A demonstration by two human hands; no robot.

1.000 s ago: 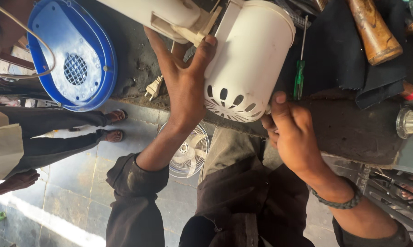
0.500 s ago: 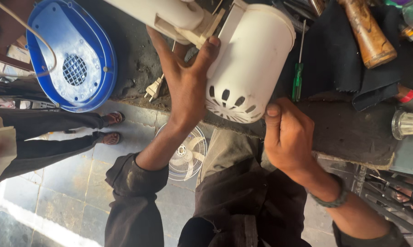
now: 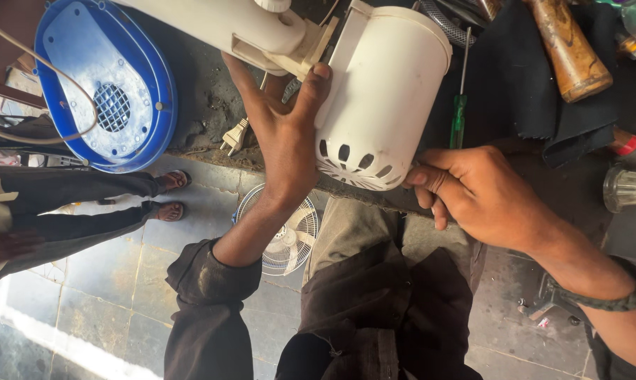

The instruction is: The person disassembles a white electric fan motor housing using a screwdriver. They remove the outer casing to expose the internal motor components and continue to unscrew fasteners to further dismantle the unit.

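Note:
A white plastic fan motor housing (image 3: 388, 84) with vent slots lies on the dark workbench (image 3: 205, 98), joined to a white fan neck (image 3: 219, 21). My left hand (image 3: 282, 134) is shut on the housing: the thumb presses its side and the fingers reach up at the joint with the neck. My right hand (image 3: 473, 193), with a dark band on its wrist, has curled fingers, and its fingertips touch the housing's vented end at the bench edge. It holds nothing that I can see.
A blue fan base (image 3: 103, 84) with a cord lies at the left. A green screwdriver (image 3: 458, 105), a wooden tool handle (image 3: 568, 46), a dark cloth (image 3: 536, 105) and a plug (image 3: 235, 135) are on the bench. Another person's sandalled feet (image 3: 170, 193) and a small fan (image 3: 282, 229) are on the tiled floor.
My right hand has turned from fingers pointing up at the bench edge to fingers pointing left at the housing's vented end. My left hand keeps its grip.

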